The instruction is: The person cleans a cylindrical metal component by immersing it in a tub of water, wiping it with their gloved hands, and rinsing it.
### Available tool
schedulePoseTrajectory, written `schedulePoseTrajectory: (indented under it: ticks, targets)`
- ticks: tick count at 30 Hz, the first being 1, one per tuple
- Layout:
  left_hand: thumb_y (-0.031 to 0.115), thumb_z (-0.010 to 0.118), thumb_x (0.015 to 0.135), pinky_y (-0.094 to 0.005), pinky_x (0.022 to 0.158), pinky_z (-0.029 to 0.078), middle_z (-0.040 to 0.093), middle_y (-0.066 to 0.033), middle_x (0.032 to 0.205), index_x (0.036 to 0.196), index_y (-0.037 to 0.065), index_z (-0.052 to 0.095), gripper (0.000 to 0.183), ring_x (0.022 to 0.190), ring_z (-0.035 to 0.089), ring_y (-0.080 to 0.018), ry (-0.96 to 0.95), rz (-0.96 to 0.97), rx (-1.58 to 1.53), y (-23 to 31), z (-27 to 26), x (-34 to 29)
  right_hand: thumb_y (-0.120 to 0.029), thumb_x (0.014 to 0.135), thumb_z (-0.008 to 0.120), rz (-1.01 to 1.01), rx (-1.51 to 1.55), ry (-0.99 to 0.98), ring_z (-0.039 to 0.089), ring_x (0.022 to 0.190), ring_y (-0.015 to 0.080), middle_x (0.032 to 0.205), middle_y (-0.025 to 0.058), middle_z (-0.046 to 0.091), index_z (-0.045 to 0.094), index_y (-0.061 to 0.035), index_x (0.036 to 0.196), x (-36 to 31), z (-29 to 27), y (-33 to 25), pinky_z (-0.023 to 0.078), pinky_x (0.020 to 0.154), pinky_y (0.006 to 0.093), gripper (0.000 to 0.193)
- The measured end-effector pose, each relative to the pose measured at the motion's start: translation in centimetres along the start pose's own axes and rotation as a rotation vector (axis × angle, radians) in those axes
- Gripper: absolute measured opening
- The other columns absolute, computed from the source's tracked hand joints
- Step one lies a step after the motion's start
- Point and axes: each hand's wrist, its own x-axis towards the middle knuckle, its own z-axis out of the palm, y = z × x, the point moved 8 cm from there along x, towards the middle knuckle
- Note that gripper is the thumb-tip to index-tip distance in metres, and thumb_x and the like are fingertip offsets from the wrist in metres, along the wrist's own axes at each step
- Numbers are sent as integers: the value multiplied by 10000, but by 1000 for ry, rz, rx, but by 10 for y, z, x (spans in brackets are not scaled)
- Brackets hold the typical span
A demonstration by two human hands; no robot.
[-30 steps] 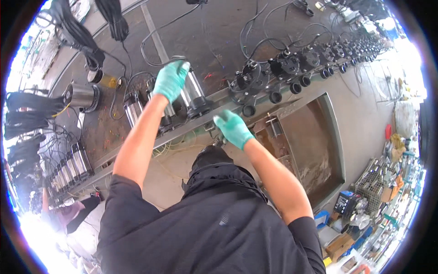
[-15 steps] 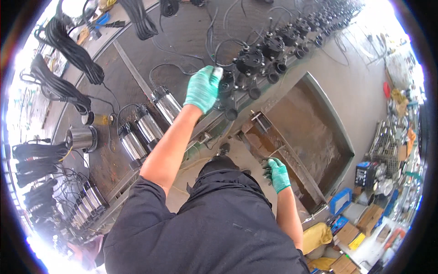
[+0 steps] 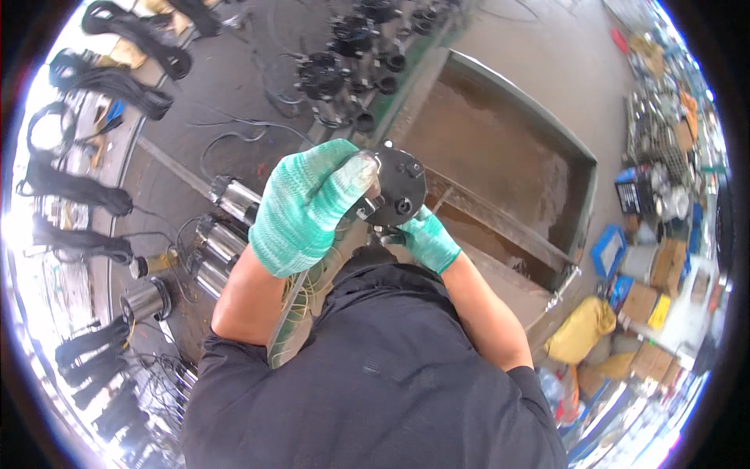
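Observation:
Up close before my chest is a black pump [image 3: 402, 181], its round flat top with bolts and a port turned toward me. My left hand [image 3: 303, 207], in a green and white knit glove, is closed on its left edge, thumb along the near side. Under and to the right of it is my gloved right hand [image 3: 431, 241], its fingers curled at the pump's lower part and partly hidden by the disc. Farther off, similar black pumps [image 3: 322, 76] stand in a row along the bench edge. Bare steel motor cylinders [image 3: 215, 270] lie left of my left forearm.
A metal tank [image 3: 500, 141] with brown water and a crossbar stands right of the bench [image 3: 187, 156]. Coiled black cables [image 3: 129, 90] line the bench's left side. Boxes [image 3: 668, 266], a blue crate [image 3: 608, 250] and a yellow sack [image 3: 582, 328] crowd the right.
My left hand has picked the pump up from the bench edge and brought it close. My right hand has moved up and left to meet it. The view has shifted to the right.

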Motion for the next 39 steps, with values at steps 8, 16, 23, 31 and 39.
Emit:
schedulePoseTrajectory:
  ticks: [8, 16, 23, 31, 39]
  targets:
    - [387, 592, 1009, -349, 707, 484, 669, -148, 777, 941, -40, 679, 441, 730, 629, -221, -275, -210, 549, -118, 37, 36, -20, 916, 551, -390, -1099, 773, 684, 840, 176, 1004, 133, 736, 643, -28, 1250, -148, -120, -101, 558, 766, 342, 347]
    - [457, 524, 1013, -471, 928, 519, 697, -244, 1131, 1170, 2, 692, 510, 1077, 654, -421, -385, -282, 891, -282, 97, 34, -205, 876, 668, -16, -1506, 904, 687, 989, 388, 1054, 230, 716, 671, -44, 1215, -163, -161, -129, 537, 864, 438, 375]
    - [421, 513, 1014, -486, 931, 510, 697, -219, 1129, 1135, 53, 678, 420, 1081, 642, -412, -521, -488, 1030, -320, 109, 24, -331, 915, 642, 177, -1684, 891, 675, 1058, 366, 1106, 207, 713, 681, -75, 1193, -143, -152, -132, 532, 915, 450, 380]
    - [208, 665, 889, -471, 976, 461, 652, -162, 1159, 1152, 61, 681, 301, 1125, 600, -338, -195, 281, 1005, -250, 126, 10, -405, 968, 664, -302, -925, 1149, 698, 903, 330, 1008, 213, 721, 621, -20, 1231, -230, -245, -73, 537, 843, 388, 469]
    - [287, 837, 845, -327, 905, 523, 699, -175, 1151, 1306, -50, 540, 644, 987, 678, -233, -137, -251, 406, -293, 162, -10, -356, 932, 703, 37, -960, 1910, 712, 780, 319, 880, 160, 715, 520, -64, 1158, -383, -378, -6, 560, 711, 430, 412]
